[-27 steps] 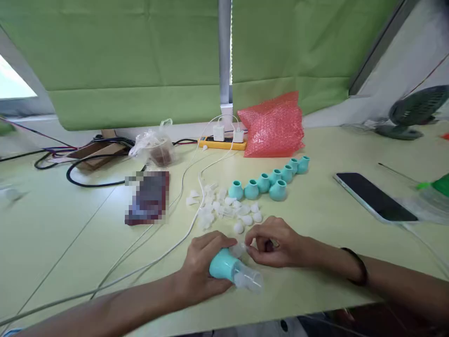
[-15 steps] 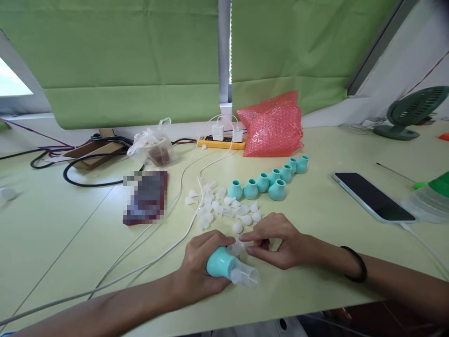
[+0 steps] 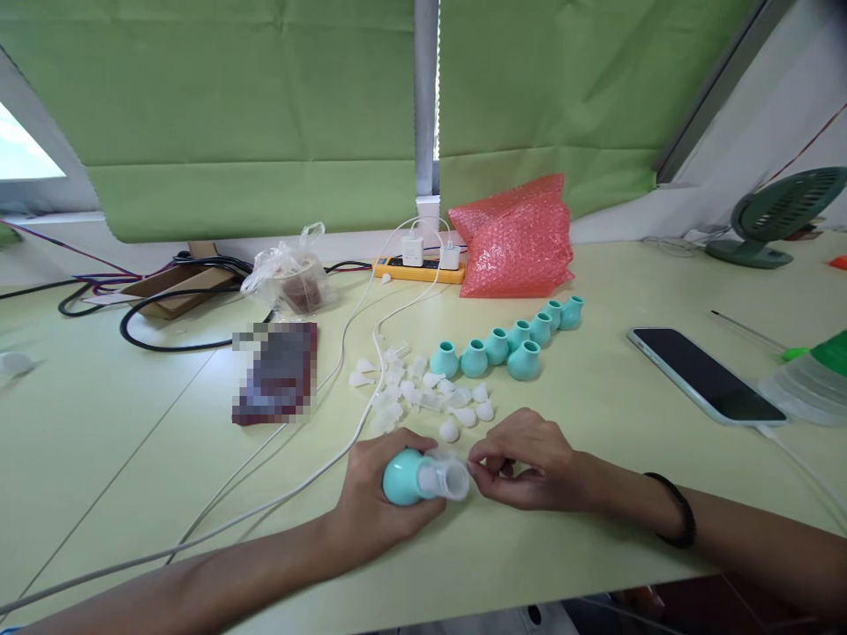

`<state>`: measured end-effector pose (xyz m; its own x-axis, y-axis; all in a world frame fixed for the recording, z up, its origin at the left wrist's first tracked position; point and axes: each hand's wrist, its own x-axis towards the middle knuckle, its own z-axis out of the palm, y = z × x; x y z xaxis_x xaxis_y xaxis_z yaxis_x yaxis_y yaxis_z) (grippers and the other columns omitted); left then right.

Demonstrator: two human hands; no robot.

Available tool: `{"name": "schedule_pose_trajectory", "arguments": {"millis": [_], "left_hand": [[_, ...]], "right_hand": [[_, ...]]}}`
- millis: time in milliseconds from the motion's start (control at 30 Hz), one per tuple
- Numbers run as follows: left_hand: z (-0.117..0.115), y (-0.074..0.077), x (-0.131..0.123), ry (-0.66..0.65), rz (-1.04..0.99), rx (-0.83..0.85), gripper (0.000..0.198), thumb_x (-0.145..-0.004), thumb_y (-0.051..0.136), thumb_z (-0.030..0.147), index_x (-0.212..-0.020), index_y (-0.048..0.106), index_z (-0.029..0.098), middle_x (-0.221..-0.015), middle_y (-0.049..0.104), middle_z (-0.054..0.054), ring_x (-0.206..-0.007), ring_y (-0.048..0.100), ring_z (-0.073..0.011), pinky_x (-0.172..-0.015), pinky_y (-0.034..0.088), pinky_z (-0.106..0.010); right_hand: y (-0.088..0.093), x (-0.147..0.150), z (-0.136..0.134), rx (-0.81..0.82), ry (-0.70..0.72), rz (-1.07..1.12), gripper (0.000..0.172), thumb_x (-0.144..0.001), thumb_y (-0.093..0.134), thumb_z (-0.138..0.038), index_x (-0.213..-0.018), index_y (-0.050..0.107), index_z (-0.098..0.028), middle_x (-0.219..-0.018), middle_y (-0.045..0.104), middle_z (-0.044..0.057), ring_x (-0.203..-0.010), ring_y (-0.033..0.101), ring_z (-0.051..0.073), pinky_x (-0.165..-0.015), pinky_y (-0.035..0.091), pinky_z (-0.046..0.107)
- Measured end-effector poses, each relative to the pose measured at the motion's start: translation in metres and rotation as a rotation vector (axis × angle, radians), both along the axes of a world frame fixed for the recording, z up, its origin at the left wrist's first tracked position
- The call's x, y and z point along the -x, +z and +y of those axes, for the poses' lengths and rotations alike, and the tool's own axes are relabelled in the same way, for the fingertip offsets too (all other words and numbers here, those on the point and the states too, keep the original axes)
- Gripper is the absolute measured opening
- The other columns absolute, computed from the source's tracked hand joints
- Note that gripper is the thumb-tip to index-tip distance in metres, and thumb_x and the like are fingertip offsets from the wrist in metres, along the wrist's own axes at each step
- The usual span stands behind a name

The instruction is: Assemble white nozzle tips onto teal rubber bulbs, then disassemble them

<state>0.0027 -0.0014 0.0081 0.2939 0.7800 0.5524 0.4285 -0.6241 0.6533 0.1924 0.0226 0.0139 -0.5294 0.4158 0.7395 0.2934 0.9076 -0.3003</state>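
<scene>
My left hand [image 3: 377, 494] is wrapped round a turquoise bulb [image 3: 401, 478] that lies tilted on its side, its neck pointing right. A clear plastic tube [image 3: 452, 481] sticks out of that neck, its round open end turned towards me. Just right of the tube, my right hand [image 3: 529, 463] has thumb and forefinger pinched together; whatever is between them is too small to make out. Beyond the hands lies a loose pile of translucent white plastic parts [image 3: 430, 399], with one white round-ended piece [image 3: 449, 430] closest to the fingers. Several more turquoise bulbs [image 3: 524, 360] stand mouth up behind the pile.
A white cable [image 3: 344, 454] crosses the table left of my hands. A phone [image 3: 708, 375] lies at the right, with a fan [image 3: 760, 220] behind it. At the back are a red bubble-wrap bag [image 3: 520, 242], an orange power strip [image 3: 416, 271] and a bagged tape roll [image 3: 301, 287].
My left hand has turned the bulb, so the tube now points more towards the camera and sits higher. My right thumb and forefinger, apart before, have closed together and moved slightly right.
</scene>
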Motion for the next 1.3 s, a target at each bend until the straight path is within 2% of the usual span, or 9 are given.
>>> {"name": "schedule_pose_trajectory", "arguments": {"millis": [100, 233, 367, 533, 733, 800, 1100, 1300], "left_hand": [[0.000, 0.005, -0.002, 0.092, -0.014, 0.088, 0.016, -0.055, 0.063, 0.013, -0.069, 0.055, 0.016, -0.055, 0.057, 0.004, -0.045, 0.050, -0.0069, -0.046, 0.042, -0.016], [0.000, 0.007, -0.004, 0.071, -0.026, 0.107, 0.016, -0.054, 0.063, 0.013, -0.069, 0.056, 0.016, -0.054, 0.057, 0.005, -0.044, 0.049, -0.0063, -0.045, 0.041, -0.015], [0.002, 0.008, -0.005, 0.045, -0.036, 0.133, 0.014, -0.055, 0.063, 0.015, -0.067, 0.057, 0.015, -0.052, 0.056, 0.004, -0.043, 0.049, -0.0066, -0.045, 0.042, -0.016], [0.003, 0.012, -0.006, 0.029, -0.061, 0.224, 0.008, -0.057, 0.061, 0.016, -0.064, 0.056, 0.015, -0.056, 0.059, 0.002, -0.047, 0.051, -0.0081, -0.046, 0.042, -0.017], [0.002, 0.012, -0.006, 0.034, -0.058, 0.250, 0.010, -0.057, 0.061, 0.019, -0.064, 0.056, 0.014, -0.054, 0.058, 0.002, -0.045, 0.048, -0.0082, -0.045, 0.041, -0.018], [0.002, 0.011, -0.006, 0.037, -0.058, 0.278, 0.009, -0.058, 0.060, 0.020, -0.063, 0.055, 0.014, -0.055, 0.058, 0.001, -0.046, 0.048, -0.0086, -0.046, 0.041, -0.019], [0.004, 0.013, -0.006, 0.077, -0.058, 0.376, 0.010, -0.059, 0.059, 0.022, -0.062, 0.055, 0.013, -0.052, 0.051, 0.002, -0.049, 0.047, -0.0096, -0.047, 0.040, -0.020], [0.004, 0.013, -0.006, 0.137, -0.086, 0.454, 0.013, -0.060, 0.059, 0.024, -0.065, 0.055, 0.013, -0.056, 0.052, 0.002, -0.051, 0.048, -0.0101, -0.048, 0.040, -0.021]], "right_hand": [[-0.001, -0.001, 0.003, 0.022, -0.043, 0.080, 0.005, -0.072, 0.053, -0.015, -0.075, 0.056, -0.018, -0.041, 0.049, -0.007, -0.035, 0.041, 0.003, -0.042, 0.038, 0.013], [-0.001, -0.002, 0.007, 0.166, 0.041, 0.018, 0.022, -0.073, 0.055, -0.019, -0.095, 0.058, -0.014, -0.043, 0.052, -0.006, -0.035, 0.042, 0.003, -0.041, 0.037, 0.013], [-0.003, -0.001, 0.007, 0.213, 0.118, -0.059, 0.014, -0.076, 0.053, -0.020, -0.085, 0.063, -0.014, -0.043, 0.055, -0.002, -0.037, 0.045, 0.004, -0.042, 0.037, 0.014], [-0.003, 0.002, 0.006, 0.218, 0.102, -0.001, 0.013, -0.076, 0.053, -0.019, -0.074, 0.063, -0.013, -0.042, 0.056, -0.001, -0.036, 0.046, 0.005, -0.041, 0.037, 0.014], [0.003, 0.002, 0.003, 0.537, 0.058, -0.064, 0.012, -0.073, 0.056, -0.024, -0.074, 0.059, -0.013, -0.039, 0.057, -0.003, -0.031, 0.045, 0.004, -0.041, 0.040, 0.014], [0.004, 0.001, 0.002, 0.595, 0.043, -0.103, 0.011, -0.074, 0.055, -0.024, -0.072, 0.057, -0.013, -0.039, 0.057, -0.003, -0.032, 0.047, 0.005, -0.043, 0.041, 0.015], [0.001, 0.001, 0.002, 0.397, 0.037, -0.108, 0.008, -0.079, 0.047, -0.020, -0.078, 0.051, -0.013, -0.037, 0.050, -0.007, -0.031, 0.034, 0.002, -0.042, 0.035, 0.013], [-0.002, 0.000, 0.003, 0.324, 0.004, -0.139, 0.007, -0.080, 0.045, -0.019, -0.080, 0.049, -0.014, -0.036, 0.044, -0.009, -0.032, 0.027, 0.003, -0.042, 0.031, 0.014]]}}
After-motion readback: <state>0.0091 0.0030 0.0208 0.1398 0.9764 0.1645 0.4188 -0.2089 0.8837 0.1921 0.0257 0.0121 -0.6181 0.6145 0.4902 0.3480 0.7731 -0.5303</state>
